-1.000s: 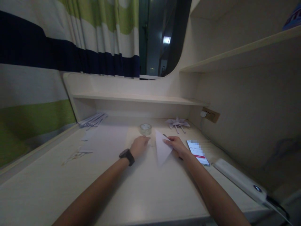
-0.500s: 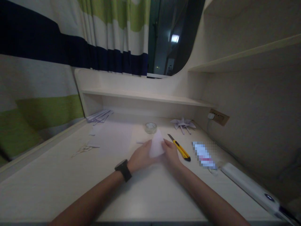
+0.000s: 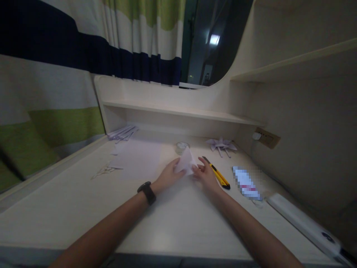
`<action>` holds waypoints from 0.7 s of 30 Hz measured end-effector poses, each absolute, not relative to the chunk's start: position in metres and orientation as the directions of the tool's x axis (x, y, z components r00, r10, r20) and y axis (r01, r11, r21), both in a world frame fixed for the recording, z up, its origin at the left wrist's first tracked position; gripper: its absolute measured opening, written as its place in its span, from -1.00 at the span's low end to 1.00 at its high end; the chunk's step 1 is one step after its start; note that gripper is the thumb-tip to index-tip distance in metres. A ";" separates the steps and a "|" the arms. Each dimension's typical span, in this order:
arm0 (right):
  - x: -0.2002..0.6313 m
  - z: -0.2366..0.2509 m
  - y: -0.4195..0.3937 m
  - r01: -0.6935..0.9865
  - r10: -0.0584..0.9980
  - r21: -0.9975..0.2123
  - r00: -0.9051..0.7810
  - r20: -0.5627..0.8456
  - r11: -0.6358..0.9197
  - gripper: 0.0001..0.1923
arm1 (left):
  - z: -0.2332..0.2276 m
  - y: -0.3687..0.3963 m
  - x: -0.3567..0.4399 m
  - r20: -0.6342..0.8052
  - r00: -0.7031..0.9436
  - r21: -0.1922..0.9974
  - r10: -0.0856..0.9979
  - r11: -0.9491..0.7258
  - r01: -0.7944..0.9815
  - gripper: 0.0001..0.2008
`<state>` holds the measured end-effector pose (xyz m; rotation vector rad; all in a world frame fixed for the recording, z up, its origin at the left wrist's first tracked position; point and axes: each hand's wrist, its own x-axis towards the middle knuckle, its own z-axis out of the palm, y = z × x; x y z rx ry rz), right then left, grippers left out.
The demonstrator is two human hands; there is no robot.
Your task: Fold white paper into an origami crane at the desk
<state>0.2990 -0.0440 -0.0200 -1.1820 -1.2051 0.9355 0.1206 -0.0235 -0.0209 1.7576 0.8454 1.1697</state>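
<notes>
Left hand [image 3: 166, 178] has joined right hand [image 3: 208, 178], both pinching folded white paper [image 3: 186, 163]. Towards twelve o'clock, it partly hides clear round tape [image 3: 180, 147].

I count one folded paper [image 3: 186, 162], one tape roll [image 3: 180, 148], one cutter [image 3: 219, 176], one phone [image 3: 245, 182] — perhaps two pinwheels [image 3: 220, 143].

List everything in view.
Folded paper: one, white, centre
Utility knife: one, yellow and black, right of centre
Tape roll: one, clear, behind folded paper
Pinwheels: count unclear, white, back right
Paper strips: several, white, back left
Flat paper: count unclear, white, left
Thin pieces: several, pale, left
Phone: one, blurred, right
Long bar: one, white, far right
Socket: one, tan, right wall
Plug: one, white, in socket
Curtain: one, multicoloured, back left
Window: one, dark, back
Shelves: several, cream, back, right
Desk: one, cream, below
Watch: one, black, left wrist
Left hand, right hand: two, bare, holding folded paper
</notes>
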 end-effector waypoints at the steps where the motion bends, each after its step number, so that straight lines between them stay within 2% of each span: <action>1: 0.297 -0.022 -0.044 -0.012 0.986 -0.992 0.108 0.123 0.125 -0.23 | -0.022 -0.023 0.122 0.358 0.329 0.917 0.874 -0.396 0.053 -0.44; 3: 0.295 -0.023 -0.044 -0.119 0.997 -0.990 0.029 0.069 0.072 -0.36 | -0.024 -0.022 0.122 0.333 0.313 0.936 0.890 -0.352 0.005 -0.48; 6: 0.296 -0.020 -0.047 -0.165 0.998 -0.985 -0.043 0.053 0.045 -0.54 | -0.021 -0.018 0.117 0.293 0.269 0.955 0.917 -0.294 -0.037 -0.56; 11: 0.311 -0.016 -0.044 -0.134 0.990 -0.990 -0.131 0.055 0.037 -0.59 | -0.011 -0.008 0.095 0.283 0.255 0.953 0.925 -0.300 0.033 -0.63; 14: 0.322 -0.015 -0.040 -0.098 0.985 -0.994 -0.164 0.058 0.043 -0.63 | -0.008 0.000 0.080 0.196 0.215 0.970 0.957 -0.220 0.098 -0.65; 16: 0.329 -0.014 -0.036 -0.059 0.986 -0.997 -0.158 0.054 0.045 -0.64 | -0.007 0.004 0.073 0.138 0.195 0.985 0.971 -0.155 0.075 -0.66; 21: 0.342 -0.014 -0.030 0.027 0.990 -0.996 -0.111 0.083 0.087 -0.64 | -0.009 0.009 0.061 0.088 0.311 0.994 0.946 -0.106 0.040 -0.66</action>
